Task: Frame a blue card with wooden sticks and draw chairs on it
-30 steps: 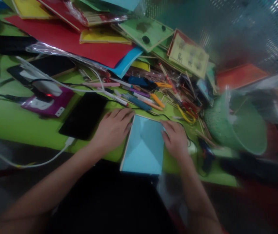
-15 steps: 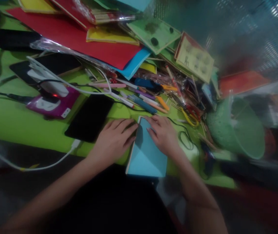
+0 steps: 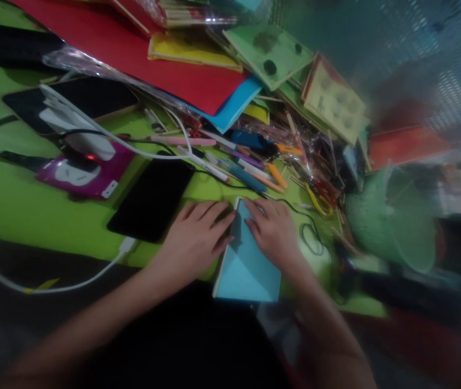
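Observation:
A light-blue rectangular panel [image 3: 250,270], like a paper-covered card with a pale edge along its left side, lies at the table's front edge. My left hand [image 3: 200,235] is spread beside it, fingertips touching its left edge near the top. My right hand [image 3: 275,229] rests on the upper right of the panel, fingers stretched out flat toward its top edge. Neither hand wraps around it. Left of my left hand lies a black phone [image 3: 151,200] with a white cable [image 3: 127,246] plugged in.
Beyond my hands are loose pens [image 3: 246,175], yellow-handled scissors [image 3: 317,202] and a purple power strip [image 3: 87,175]. A red sheet [image 3: 174,81] and several paper-covered boards lie further back. A green basket [image 3: 392,221] stands at right, near a white mouse [image 3: 315,259].
The view has shifted slightly, so most things appear a little lower and to the right. Both hands keep nearly the same place on the light-blue panel.

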Tool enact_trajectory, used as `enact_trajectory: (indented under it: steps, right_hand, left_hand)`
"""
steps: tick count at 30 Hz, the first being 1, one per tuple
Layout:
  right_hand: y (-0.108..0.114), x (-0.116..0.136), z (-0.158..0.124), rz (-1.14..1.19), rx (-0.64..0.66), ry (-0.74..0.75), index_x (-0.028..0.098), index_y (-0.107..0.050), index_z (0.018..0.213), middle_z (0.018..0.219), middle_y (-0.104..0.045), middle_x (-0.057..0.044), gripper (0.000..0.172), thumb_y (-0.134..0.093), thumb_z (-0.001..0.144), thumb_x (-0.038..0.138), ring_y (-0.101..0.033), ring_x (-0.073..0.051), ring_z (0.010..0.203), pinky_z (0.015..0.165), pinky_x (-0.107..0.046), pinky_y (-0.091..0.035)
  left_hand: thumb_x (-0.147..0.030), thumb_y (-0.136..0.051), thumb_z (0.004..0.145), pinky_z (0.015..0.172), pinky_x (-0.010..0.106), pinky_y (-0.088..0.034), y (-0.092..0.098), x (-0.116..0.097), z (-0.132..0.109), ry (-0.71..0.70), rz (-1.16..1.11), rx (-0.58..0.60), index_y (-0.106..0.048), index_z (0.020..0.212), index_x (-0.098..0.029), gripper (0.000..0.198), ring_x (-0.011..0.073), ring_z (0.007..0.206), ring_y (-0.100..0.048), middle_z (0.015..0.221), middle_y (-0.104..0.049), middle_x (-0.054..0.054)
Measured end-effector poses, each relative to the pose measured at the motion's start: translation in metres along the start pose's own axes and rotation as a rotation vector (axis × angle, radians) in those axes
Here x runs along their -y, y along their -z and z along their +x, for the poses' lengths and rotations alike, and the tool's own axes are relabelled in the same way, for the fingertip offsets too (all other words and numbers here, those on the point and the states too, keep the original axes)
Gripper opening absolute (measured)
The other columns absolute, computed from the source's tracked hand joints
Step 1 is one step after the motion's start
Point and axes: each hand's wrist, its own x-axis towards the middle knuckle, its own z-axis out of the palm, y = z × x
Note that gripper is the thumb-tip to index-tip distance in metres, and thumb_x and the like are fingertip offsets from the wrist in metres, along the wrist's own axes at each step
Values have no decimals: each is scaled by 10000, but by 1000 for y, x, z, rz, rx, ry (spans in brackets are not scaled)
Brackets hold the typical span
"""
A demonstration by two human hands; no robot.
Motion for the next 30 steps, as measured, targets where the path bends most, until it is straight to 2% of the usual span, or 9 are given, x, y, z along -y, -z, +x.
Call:
enact_trajectory:
  steps: [10,21,25,30]
  right_hand:
    - [-1,5,1,-13,-31,-26,206,-599,1510,1292,-716,-149,447,-467,1110,357,-633,-309,1170,1001,-462,-492]
    - [2,6,5,-49,13,-24,241,-598,1510,1229,-706,-134,434,-454,1113,338,-621,-304,1138,967,-463,-477]
    - [2,8,5,-58,21,-37,246,-594,1511,1231,-704,-129,430,-467,1110,335,-613,-302,1126,940,-460,-478]
    - [-1,9,4,-61,-8,-27,226,-603,1506,1232,-704,-128,431,-479,1108,336,-616,-299,1134,936,-456,-482]
  left_hand:
    - [-319,-596,1052,1045,524,-538,1,1,0,-9,-2,-5,-671,1386,-167,374,334,1295,-636,1474,-683,126]
    - [-342,-556,1074,1064,509,-531,3,1,0,-10,3,9,-656,1395,-176,375,325,1308,-634,1484,-674,123]
    - [-329,-599,1051,1063,525,-528,2,1,0,-20,-13,-1,-657,1395,-149,393,335,1305,-633,1482,-672,140]
    - [-314,-618,1039,1064,527,-524,-1,0,0,1,-35,-7,-676,1390,-187,379,345,1299,-641,1482,-677,134]
